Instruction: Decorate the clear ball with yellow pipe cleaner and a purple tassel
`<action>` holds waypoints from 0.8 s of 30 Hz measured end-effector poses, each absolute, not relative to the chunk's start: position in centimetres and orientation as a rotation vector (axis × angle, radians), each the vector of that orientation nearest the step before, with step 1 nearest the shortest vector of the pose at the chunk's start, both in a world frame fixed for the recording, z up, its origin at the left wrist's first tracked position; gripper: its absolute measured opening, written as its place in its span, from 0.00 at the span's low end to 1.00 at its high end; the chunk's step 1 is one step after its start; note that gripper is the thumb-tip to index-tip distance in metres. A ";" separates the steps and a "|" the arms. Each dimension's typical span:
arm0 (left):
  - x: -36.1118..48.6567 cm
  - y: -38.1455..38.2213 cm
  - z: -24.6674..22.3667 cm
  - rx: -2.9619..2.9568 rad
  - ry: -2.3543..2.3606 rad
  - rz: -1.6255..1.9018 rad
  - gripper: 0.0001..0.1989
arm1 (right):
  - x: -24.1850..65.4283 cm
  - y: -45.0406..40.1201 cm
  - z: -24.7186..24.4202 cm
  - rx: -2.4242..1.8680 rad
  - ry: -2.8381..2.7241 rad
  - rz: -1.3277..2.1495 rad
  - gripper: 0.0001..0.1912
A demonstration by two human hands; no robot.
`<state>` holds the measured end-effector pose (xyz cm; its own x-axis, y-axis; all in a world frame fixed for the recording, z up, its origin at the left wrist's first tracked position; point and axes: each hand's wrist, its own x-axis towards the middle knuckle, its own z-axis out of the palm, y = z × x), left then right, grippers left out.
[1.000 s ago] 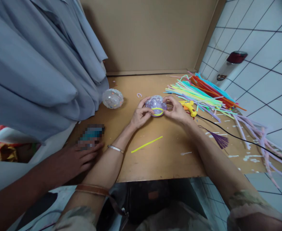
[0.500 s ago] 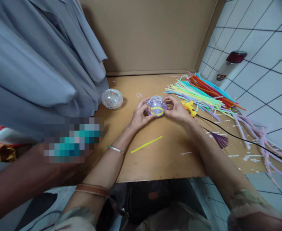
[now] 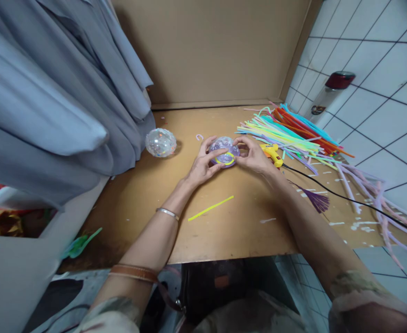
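Note:
Between my two hands is a clear ball with a purple tint [image 3: 223, 144], and a yellow ring of pipe cleaner [image 3: 225, 158] sits on its near side. My left hand [image 3: 203, 162] grips the ball from the left, one finger reaching across its front. From the right, my right hand [image 3: 250, 155] holds it with thumb and fingers. A straight yellow pipe cleaner [image 3: 211, 208] lies on the table in front of my hands. Behind my left hand is a small pale curved piece [image 3: 199, 137].
Left of my hands stands another clear ball [image 3: 161, 142]. To the right lie a yellow glue gun [image 3: 272, 155] with a black cord, a heap of coloured pipe cleaners [image 3: 293, 132] and a purple tassel [image 3: 316, 200]. Grey cloth [image 3: 85, 101] hangs at left; a green item [image 3: 80, 244] lies near the edge.
Another person's arm at the left has gone from view, and a green item now shows there. My left finger has moved across the ball's front.

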<state>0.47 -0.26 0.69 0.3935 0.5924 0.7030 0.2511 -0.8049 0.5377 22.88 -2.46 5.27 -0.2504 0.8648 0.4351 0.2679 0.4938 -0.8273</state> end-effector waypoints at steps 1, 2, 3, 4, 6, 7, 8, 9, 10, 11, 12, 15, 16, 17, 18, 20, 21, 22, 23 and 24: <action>0.4 -0.2 0.6 2.320 0.727 1.380 0.27 | 22.9 -2.4 5.3 -0.957 -1.776 0.775 0.19; 0.3 -0.1 0.6 2.330 0.717 1.387 0.26 | 22.9 -2.4 5.2 -0.956 -1.777 0.776 0.19; 0.2 -0.1 0.5 2.342 0.703 1.398 0.25 | 22.9 -2.4 5.2 -0.955 -1.777 0.779 0.20; 0.2 0.0 0.4 2.357 0.688 1.413 0.25 | 22.9 -2.4 5.2 -0.952 -1.778 0.783 0.20; 0.1 0.1 0.2 2.388 0.653 1.450 0.23 | 22.9 -2.5 5.2 -0.942 -1.782 0.793 0.20; 0.0 0.2 0.1 2.403 0.632 1.469 0.22 | 22.9 -2.5 5.2 -0.938 -1.783 0.798 0.20; 0.0 0.3 0.0 2.417 0.611 1.485 0.22 | 23.0 -2.5 5.2 -0.935 -1.783 0.802 0.20; 0.0 0.4 -0.1 2.431 0.591 1.498 0.21 | 23.0 -2.5 5.1 -0.934 -1.781 0.805 0.20; 0.0 0.5 -0.1 2.442 0.576 1.506 0.21 | 23.0 -2.5 5.1 -0.934 -1.780 0.807 0.20; 0.0 0.5 -0.2 2.450 0.571 1.508 0.20 | 23.0 -2.5 5.1 -0.933 -1.777 0.808 0.20; 0.0 0.5 -0.2 2.455 0.579 1.505 0.20 | 23.0 -2.4 5.0 -0.932 -1.775 0.808 0.20; 0.0 0.3 0.0 2.460 0.634 1.488 0.20 | 23.0 -2.4 5.0 -0.931 -1.774 0.809 0.21; 0.0 0.2 0.1 2.459 0.642 1.486 0.21 | 23.0 -2.5 5.0 -0.934 -1.777 0.809 0.21; 0.1 0.1 0.1 2.457 0.643 1.487 0.21 | 23.0 -2.5 5.0 -0.939 -1.782 0.807 0.21; 0.1 0.0 0.2 2.455 0.641 1.490 0.22 | 23.1 -2.5 5.0 -0.944 -1.785 0.806 0.21; 0.2 -0.1 0.3 2.455 0.645 1.490 0.23 | 23.1 -2.6 5.0 -0.953 -1.789 0.802 0.21; 0.2 -0.2 0.3 2.457 0.653 1.488 0.23 | 23.1 -2.6 5.0 -0.956 -1.789 0.799 0.21; 0.2 -0.2 0.3 2.460 0.661 1.486 0.23 | 23.1 -2.6 4.9 -0.957 -1.787 0.795 0.21; 0.3 -0.3 0.3 2.462 0.663 1.485 0.23 | 23.1 -2.5 4.9 -0.956 -1.786 0.790 0.21; 0.3 -0.3 0.3 2.463 0.657 1.486 0.23 | 23.1 -2.5 4.8 -0.952 -1.785 0.788 0.22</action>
<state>0.29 -0.28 0.32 0.3993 0.4640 0.7907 0.2728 -0.8835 0.3807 23.08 -2.53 4.83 -0.2640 0.8636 0.4296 0.2648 0.4932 -0.8286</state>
